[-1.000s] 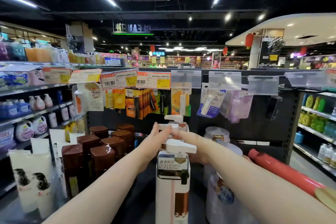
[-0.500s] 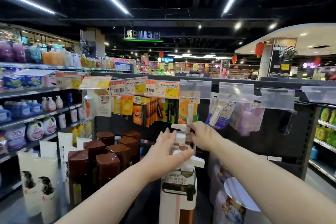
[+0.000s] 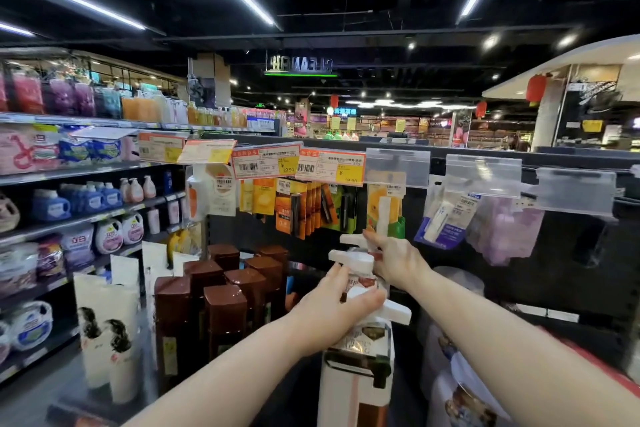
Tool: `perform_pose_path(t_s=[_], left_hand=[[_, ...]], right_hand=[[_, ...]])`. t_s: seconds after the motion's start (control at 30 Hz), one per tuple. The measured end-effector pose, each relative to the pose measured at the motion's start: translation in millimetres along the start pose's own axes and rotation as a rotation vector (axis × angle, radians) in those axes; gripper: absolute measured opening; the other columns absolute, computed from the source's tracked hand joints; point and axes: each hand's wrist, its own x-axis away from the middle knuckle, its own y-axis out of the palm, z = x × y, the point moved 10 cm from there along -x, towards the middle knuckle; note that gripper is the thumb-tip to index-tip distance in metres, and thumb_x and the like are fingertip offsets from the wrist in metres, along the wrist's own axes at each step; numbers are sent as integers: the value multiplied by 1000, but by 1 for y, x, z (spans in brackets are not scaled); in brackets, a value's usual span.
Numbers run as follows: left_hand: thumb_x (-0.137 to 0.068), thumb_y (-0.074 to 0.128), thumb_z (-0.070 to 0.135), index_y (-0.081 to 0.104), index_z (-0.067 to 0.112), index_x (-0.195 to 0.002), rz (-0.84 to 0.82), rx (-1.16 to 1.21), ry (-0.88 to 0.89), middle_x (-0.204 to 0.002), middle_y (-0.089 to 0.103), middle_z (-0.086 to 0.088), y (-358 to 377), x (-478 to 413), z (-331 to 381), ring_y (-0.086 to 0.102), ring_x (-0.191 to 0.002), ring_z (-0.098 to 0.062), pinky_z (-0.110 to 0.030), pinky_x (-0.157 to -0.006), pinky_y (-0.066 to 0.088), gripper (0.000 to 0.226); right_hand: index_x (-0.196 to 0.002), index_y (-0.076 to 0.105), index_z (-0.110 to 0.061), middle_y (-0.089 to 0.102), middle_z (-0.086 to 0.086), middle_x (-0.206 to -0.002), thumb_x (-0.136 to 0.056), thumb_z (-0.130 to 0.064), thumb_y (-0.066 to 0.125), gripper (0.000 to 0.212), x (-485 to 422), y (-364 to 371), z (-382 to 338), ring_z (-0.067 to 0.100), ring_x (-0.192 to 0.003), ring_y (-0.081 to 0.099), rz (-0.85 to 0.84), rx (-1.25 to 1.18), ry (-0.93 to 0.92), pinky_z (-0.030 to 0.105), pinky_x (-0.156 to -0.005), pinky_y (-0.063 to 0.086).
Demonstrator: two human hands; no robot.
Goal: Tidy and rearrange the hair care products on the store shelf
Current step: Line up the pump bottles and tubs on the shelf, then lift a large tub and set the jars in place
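Observation:
A row of white pump bottles runs away from me at the centre of the shelf. The nearest pump bottle [image 3: 356, 378] is white with a brown lower band. My left hand [image 3: 329, 308] grips its pump head, which points right. Behind it stand two more pump bottles [image 3: 353, 258]. My right hand [image 3: 394, 262] holds the neck of the second one, fingers curled round it just under the white nozzle. Several brown-capped shampoo bottles [image 3: 225, 302] stand in a block to the left.
White refill pouches [image 3: 110, 329] lean at the lower left. Hanging packets [image 3: 304, 208] and price tags [image 3: 266, 161] sit on pegs above the bottles. Large tubs [image 3: 457, 388] stand at the lower right. Detergent shelves [image 3: 69, 215] fill the left side.
The camera tilted up a little. My left hand stayed on the nearest pump head. My right hand dropped slightly and now wraps the second bottle's neck.

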Motion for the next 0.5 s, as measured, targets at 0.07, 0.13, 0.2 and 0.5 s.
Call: perform_pose_path(t_s=[0.07, 0.13, 0.2, 0.5], left_hand=[[-81, 48, 63, 24, 36, -141, 13, 13, 34, -138, 31, 20, -4, -2, 4, 31, -125, -2, -25, -105, 24, 70], [-80, 51, 62, 31, 32, -137, 42, -18, 25, -128, 36, 18, -8, -2, 3, 38, -116, -2, -25, -98, 31, 67], [-82, 51, 59, 25, 27, -143, 63, -34, 3, -139, 32, 12, -12, -3, 0, 38, -124, -9, -25, -98, 32, 75], [-77, 53, 62, 39, 24, -140, 161, -52, -32, -143, 43, 2, -37, 8, 29, 42, -127, -14, -28, -100, 36, 75]], right_hand=[[-145, 29, -35, 43, 11, -143, -93, -32, 52, 57, -3, 1, -2, 29, -123, 50, 13, 5, 7, 35, -100, 42], [-144, 29, -38, 43, 11, -143, -94, -32, 50, 54, -3, 2, -4, 29, -122, 51, 18, -8, 25, 36, -99, 44], [-144, 27, -38, 42, 11, -144, -94, -32, 50, 55, -3, 4, -3, 29, -123, 50, -13, -41, 38, 35, -101, 42], [-141, 39, -22, 57, 7, -131, -91, -18, 57, 53, 54, -50, 22, 16, -115, 56, -94, -189, 22, 23, -94, 40]])
